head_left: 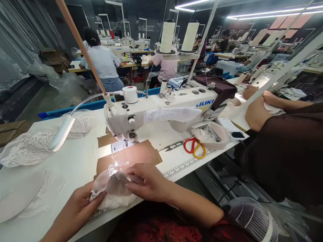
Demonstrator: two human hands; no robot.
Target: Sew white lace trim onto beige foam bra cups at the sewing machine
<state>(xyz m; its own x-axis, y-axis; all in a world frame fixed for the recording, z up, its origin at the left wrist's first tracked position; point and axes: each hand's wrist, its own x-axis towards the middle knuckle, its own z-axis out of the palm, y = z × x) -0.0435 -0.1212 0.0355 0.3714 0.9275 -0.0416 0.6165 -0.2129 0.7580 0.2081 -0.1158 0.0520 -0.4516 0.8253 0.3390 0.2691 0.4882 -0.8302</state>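
A pale, cream-pink fabric piece with a shaped, cup-like fold is bunched at the front edge of the sewing table. My left hand pinches its left edge between thumb and fingers. On the other side, my right hand grips the upper right part, fingers closed on the cloth. Just beyond lies a brown cardboard sheet covered in shiny clear tape. Behind it, the needle area of a white sewing machine is lit, with no cloth visible under the needle.
Red-and-yellow-handled scissors lie right of the cardboard, near a roll of pale trim. Lace pieces and flat pale pieces lie left, beneath a lamp. A co-worker's arm is at right; a fan stands below.
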